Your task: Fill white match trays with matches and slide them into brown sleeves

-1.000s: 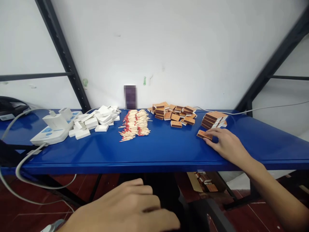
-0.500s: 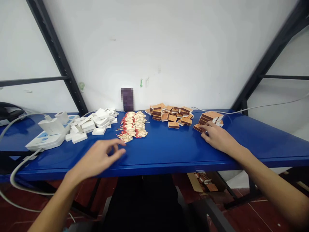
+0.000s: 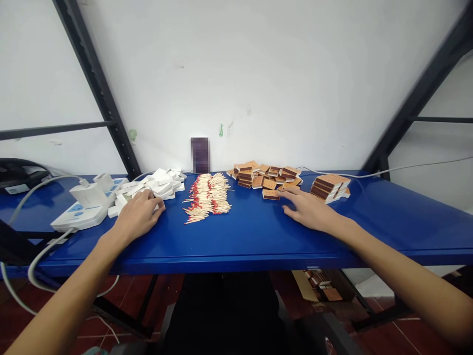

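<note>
My left hand (image 3: 140, 213) is at the front of a heap of white matchbox trays (image 3: 161, 182), its fingers curled over one tray whose edge shows at the thumb. My right hand (image 3: 309, 209) lies low over the table, thumb and fingers apart. Its fingertips reach the nearest brown matchbox sleeve (image 3: 271, 195), at the front of a loose pile of such sleeves (image 3: 264, 170). Between the hands lie matches (image 3: 209, 195) with red heads, spread in two rough rows. Right of my right hand stands a neat stack of matchboxes (image 3: 328, 187).
A white power strip (image 3: 79, 215) with plugs and cables lies on the left of the blue table (image 3: 221, 241). A pixelated dark rectangle (image 3: 200, 155) leans at the wall. Below the table is a cardboard box (image 3: 305, 287) with matchboxes. Black rack posts (image 3: 98, 93) frame the sides.
My left hand has moved left from beside the matches onto the white trays. My right hand has left the matchbox at the stack and moved left to the loose sleeves. The view has shifted slightly.
</note>
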Available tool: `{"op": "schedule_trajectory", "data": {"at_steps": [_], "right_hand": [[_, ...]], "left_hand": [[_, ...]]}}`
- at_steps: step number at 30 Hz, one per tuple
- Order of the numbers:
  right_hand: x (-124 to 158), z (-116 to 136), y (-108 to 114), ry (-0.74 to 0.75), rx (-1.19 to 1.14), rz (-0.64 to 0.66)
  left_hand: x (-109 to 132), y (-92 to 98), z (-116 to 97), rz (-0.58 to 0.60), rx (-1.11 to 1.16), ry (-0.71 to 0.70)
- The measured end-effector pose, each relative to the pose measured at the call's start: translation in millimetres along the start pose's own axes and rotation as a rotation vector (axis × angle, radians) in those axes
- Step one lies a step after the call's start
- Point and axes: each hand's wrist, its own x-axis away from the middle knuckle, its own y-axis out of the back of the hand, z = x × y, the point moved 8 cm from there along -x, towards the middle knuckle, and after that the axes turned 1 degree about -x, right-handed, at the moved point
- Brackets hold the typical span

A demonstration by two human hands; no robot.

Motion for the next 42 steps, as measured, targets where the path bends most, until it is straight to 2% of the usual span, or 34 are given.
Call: {"op": "schedule_trajectory", "data": {"at_steps": [3,7,11,13,16,20,23,28,32,37,42], "right_hand": [[-11.2,3.7,-9.4,0.027,-0.014,0.041],[-9.3,6.5,-14.6,0.032,0.001,0.095],[4.4,21.3,-4.2,0.039,0.054,0.104],[7.1,37.2,5.8,0.05,0.054,0.082],[-0.9,76.5,22.6,0.143,-0.034,-0.018],[-26.1,139.6,16.0,0.371,-0.188,0.027],[-43.7,178.1,4.5,0.549,-0.263,0.071],[-63.3,206.1,-8.0,0.636,-0.321,0.093],[-65.4,212.9,-16.7,0.665,-0.357,0.155],[-64.7,210.1,-19.6,0.644,-0.384,0.201],[-64.7,206.2,-23.6,0.624,-0.4,0.211]], "left_hand": [[7.4,16.1,-7.7,-0.072,0.054,-0.065],[37.2,41.0,-28.1,-0.146,0.223,-0.143],[70.2,47.5,-62.4,-0.048,0.525,-0.213],[76.7,47.1,-82.0,0.007,0.582,-0.248],[71.1,47.1,-111.1,0.048,0.6,-0.332],[56.2,44.1,-135.5,0.053,0.559,-0.407],[54.5,43.6,-132.4,0.016,0.567,-0.392],[63.1,39.3,-95.7,-0.019,0.618,-0.264],[65.4,26.7,-76.3,-0.009,0.592,-0.168],[62.2,16.3,-78.6,0.01,0.432,-0.12],[62.0,14.8,-81.4,0.033,0.396,-0.127]]}}
